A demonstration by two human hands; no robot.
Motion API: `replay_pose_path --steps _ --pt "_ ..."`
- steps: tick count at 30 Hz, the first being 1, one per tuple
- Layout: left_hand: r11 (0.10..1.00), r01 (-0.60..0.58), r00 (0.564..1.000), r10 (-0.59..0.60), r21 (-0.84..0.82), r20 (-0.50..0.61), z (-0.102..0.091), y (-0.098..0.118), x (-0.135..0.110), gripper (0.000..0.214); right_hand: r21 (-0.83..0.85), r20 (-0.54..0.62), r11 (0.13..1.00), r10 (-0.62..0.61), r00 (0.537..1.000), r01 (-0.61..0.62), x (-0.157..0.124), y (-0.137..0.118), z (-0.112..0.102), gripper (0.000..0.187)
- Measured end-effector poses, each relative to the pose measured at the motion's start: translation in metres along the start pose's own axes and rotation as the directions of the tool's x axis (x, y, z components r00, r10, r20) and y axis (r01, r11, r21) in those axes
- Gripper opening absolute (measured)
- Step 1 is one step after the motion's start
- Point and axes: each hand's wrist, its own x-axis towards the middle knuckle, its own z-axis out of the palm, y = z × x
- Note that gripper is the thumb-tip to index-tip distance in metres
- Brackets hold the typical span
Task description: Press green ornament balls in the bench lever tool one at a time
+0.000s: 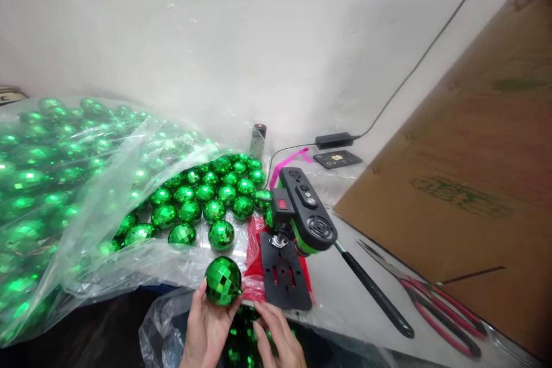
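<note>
My left hand (212, 322) is closed around a shiny green disco ball ornament (223, 280), holding it up near the table's front edge. Just to the right, my right hand (278, 333) has its fingers stretched out and slightly apart, with nothing visible in them. Below both hands, more green balls (235, 353) show in a clear plastic bag (166, 322). Beyond my left hand, several loose green balls (214, 211) lie on the table, spilling from a large clear bag (81, 241). A black belt-sander-like machine (306, 207) with a slotted base plate (285, 293) stands ahead of my right hand.
Red-handled scissors (435, 305) lie at the right beside a large cardboard box (470, 184). A black power adapter (334, 140), a phone-like black slab (337, 159), a pink strip (288, 164) and a dark can (257, 139) sit by the white wall (276, 40).
</note>
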Motion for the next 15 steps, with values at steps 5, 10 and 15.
replay_pose_path --steps 5,10,15 --pt "0.998 -0.019 1.000 0.020 0.066 -0.011 0.000 -0.001 -0.004 0.036 0.020 -0.052 1.000 0.004 0.999 -0.003 -0.006 -0.006 0.001 0.029" --pt "0.953 -0.107 0.991 0.124 0.283 -0.044 0.011 -0.022 -0.005 0.050 0.099 -0.003 0.995 -0.034 0.999 0.034 -0.007 -0.014 0.011 0.029" --pt "0.723 -0.314 0.934 0.352 0.616 0.064 0.040 -0.046 0.020 0.080 0.125 0.027 0.991 -0.052 0.998 0.048 -0.020 -0.008 0.012 0.031"
